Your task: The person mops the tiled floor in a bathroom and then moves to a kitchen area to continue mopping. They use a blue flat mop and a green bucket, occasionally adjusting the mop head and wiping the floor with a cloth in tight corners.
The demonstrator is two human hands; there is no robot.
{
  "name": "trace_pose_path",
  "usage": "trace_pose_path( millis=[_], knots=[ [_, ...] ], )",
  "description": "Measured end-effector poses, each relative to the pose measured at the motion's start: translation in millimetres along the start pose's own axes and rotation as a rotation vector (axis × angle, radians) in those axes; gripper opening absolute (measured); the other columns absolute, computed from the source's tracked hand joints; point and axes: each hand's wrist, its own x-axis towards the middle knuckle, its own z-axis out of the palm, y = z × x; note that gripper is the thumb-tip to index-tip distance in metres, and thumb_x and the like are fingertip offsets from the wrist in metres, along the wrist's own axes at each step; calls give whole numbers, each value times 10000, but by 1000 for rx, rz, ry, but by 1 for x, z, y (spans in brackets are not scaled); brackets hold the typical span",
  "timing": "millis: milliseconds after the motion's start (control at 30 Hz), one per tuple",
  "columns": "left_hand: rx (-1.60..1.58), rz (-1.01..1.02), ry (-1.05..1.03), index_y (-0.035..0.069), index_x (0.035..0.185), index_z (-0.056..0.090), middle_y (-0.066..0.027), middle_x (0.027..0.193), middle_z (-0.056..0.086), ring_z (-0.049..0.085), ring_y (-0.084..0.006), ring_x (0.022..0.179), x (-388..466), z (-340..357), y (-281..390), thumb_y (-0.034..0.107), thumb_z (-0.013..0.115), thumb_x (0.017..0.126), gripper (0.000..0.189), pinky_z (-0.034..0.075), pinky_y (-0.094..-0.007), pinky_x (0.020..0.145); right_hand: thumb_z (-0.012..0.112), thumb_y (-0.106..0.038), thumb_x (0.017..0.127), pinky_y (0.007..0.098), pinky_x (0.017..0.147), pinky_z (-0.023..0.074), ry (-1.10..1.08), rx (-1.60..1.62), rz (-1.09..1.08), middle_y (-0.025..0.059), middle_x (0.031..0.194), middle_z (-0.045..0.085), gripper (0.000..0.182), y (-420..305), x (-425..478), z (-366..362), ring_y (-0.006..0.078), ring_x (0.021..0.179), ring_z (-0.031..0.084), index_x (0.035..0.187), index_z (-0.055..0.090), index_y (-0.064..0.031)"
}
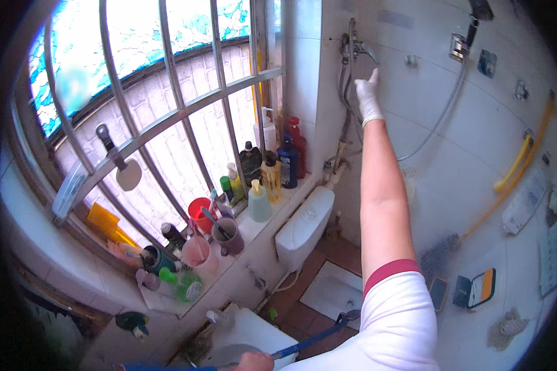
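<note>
My right hand [367, 98], in a white glove, reaches out at arm's length towards the tiled wall. It is just below the lever of a metal shower mixer tap [352, 48]. One finger points up close to the lever tip; whether they touch I cannot tell. At the bottom edge my bare left hand [255, 361] is closed around a blue pole [308, 342], only partly in view. The pole slants over a white washbasin [274, 341], and its dark end [348, 316] is above the white squat toilet pan [329, 290].
A white cistern [305, 227] hangs below the windowsill. Bottles such as a blue pump bottle [288, 162], plus cups [227, 235], crowd the sill behind metal window bars [181, 113]. A shower hose [438, 125] loops along the wall. A long-handled brush [506, 181] leans at right.
</note>
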Motion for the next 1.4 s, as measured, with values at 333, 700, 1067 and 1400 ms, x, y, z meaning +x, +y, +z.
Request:
trace_pose_path(
  millis=[333, 700, 1067, 1400],
  knots=[
    [-170, -120, -284, 71, 954, 658, -130, 804, 635, 625, -277, 764, 74, 93, -31, 181, 576, 802, 204, 479, -455, 632, 470, -111, 816, 379, 1204, 149, -48, -261, 72, 260, 1571, 220, 733, 79, 126, 61, 349, 1495, 117, 1497, 248, 46],
    [22, -227, -269, 80, 917, 604, -94, 789, 638, 640, -227, 691, 94, 25, -38, 152, 560, 846, 110, 466, -393, 602, 577, -141, 919, 319, 906, 469, 112, 223, 108, 124, 1178, 622, 406, 104, -112, -40, 200, 1088, 591, 1279, 549, 45],
    [52, -275, -293, 5, 978, 653, -32, 757, 599, 600, -154, 669, 77, 11, -5, 144, 562, 832, 221, 430, -310, 586, 474, -442, 1004, 403, 852, 520, -234, -71, 2147, 169, 1102, 621, 514, 79, -841, -280, 285, 966, 612, 1228, 505, 20],
    [187, -190, -182, 23, 995, 646, -14, 760, 589, 592, -144, 707, -16, -43, 58, 140, 578, 826, 216, 405, -297, 584, 572, -287, 935, 450, 730, 513, 229, 414, 2057, 160, 1019, 594, 380, 53, -875, -270, 283, 880, 602, 1214, 454, -59]
  ],
)
